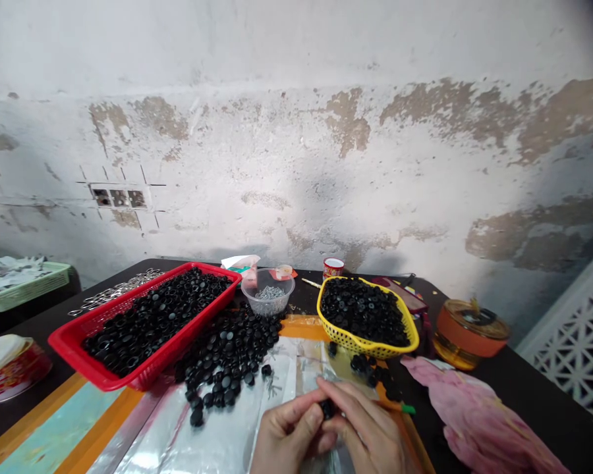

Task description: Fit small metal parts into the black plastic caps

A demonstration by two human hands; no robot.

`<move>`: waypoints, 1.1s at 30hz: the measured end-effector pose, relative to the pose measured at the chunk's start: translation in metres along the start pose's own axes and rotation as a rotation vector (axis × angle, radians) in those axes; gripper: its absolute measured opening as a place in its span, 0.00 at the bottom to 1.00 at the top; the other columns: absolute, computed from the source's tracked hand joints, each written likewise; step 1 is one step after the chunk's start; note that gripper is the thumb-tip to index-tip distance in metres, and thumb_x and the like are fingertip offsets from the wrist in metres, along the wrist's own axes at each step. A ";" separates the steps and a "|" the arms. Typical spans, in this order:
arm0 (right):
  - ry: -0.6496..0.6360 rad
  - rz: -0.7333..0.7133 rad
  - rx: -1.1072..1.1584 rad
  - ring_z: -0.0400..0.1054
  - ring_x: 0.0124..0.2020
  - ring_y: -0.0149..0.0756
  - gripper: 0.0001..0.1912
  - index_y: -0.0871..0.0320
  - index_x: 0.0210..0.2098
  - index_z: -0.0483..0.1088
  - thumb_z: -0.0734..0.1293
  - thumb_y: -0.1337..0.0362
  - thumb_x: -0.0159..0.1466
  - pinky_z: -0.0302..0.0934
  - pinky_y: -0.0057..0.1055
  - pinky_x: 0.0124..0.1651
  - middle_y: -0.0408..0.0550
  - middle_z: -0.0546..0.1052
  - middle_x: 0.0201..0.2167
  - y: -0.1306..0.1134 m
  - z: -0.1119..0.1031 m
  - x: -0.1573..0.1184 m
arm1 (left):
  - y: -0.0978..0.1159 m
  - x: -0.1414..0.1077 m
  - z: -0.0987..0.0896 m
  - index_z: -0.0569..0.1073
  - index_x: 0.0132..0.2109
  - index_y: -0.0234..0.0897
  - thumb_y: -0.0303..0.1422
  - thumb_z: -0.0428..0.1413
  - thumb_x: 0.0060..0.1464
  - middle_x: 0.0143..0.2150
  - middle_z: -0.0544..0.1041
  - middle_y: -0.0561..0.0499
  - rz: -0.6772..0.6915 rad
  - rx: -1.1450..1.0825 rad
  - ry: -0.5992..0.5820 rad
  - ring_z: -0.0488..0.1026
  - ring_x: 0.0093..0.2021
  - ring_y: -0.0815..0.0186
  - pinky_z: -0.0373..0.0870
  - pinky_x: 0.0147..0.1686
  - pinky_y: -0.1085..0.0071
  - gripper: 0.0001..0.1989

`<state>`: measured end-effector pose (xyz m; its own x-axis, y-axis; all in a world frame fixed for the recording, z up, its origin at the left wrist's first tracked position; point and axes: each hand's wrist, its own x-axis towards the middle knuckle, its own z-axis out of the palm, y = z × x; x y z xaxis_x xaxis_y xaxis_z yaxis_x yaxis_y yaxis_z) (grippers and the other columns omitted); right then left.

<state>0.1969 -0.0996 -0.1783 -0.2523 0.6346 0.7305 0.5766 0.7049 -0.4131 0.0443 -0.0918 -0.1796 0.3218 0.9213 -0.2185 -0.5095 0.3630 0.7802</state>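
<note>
In front of the yellow perforated plastic basket (pixel 358 343), the bare left hand (pixel 286 428) and bare right hand (pixel 368 428) are pinching a small, round black piece (pixel 327 409), their curled fingers closing around it. The yellow basket is holding a heap of similar black pieces (pixel 366 306), and some loose ones (pixel 370 372) are lying just before its near edge. To its left, a clear round plastic tub (pixel 286 296) is holding small grey metal bits (pixel 269 293); farther left, a long red plastic tray (pixel 151 372) is standing full of black pieces. To its right, a crumpled pink cloth (pixel 474 408) is lying nearer the viewer.
</note>
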 end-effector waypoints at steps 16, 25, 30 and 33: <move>-0.007 -0.020 0.000 0.75 0.41 0.37 0.13 0.56 0.50 0.67 0.58 0.72 0.69 0.72 0.26 0.44 0.51 0.78 0.40 -0.006 0.003 0.004 | 0.007 -0.001 -0.004 0.65 0.49 0.38 0.45 0.65 0.46 0.21 0.73 0.55 0.094 0.070 -0.132 0.66 0.22 0.72 0.57 0.27 0.75 0.28; -0.114 -0.054 -0.062 0.73 0.38 0.38 0.14 0.57 0.47 0.63 0.54 0.75 0.66 0.70 0.29 0.37 0.51 0.74 0.37 -0.003 0.004 0.002 | -0.001 -0.003 -0.003 0.67 0.55 0.35 0.49 0.64 0.45 0.22 0.72 0.52 0.150 0.142 -0.128 0.66 0.24 0.68 0.60 0.29 0.71 0.34; -0.180 0.002 -0.039 0.72 0.37 0.37 0.16 0.55 0.45 0.61 0.54 0.79 0.63 0.70 0.28 0.37 0.49 0.72 0.36 -0.004 0.004 0.000 | 0.012 -0.011 -0.004 0.64 0.60 0.35 0.49 0.58 0.52 0.25 0.72 0.51 0.191 0.418 -0.170 0.66 0.26 0.67 0.61 0.30 0.71 0.34; -0.214 0.009 -0.057 0.72 0.36 0.38 0.19 0.55 0.46 0.60 0.55 0.81 0.60 0.69 0.29 0.35 0.49 0.72 0.36 -0.006 0.005 -0.002 | 0.022 -0.016 -0.005 0.64 0.60 0.34 0.47 0.53 0.57 0.25 0.74 0.51 0.259 0.689 -0.155 0.66 0.25 0.67 0.60 0.29 0.72 0.29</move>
<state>0.1902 -0.1032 -0.1797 -0.4027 0.6976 0.5926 0.6206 0.6840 -0.3834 0.0241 -0.0976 -0.1622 0.3940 0.9166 0.0672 0.0145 -0.0793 0.9967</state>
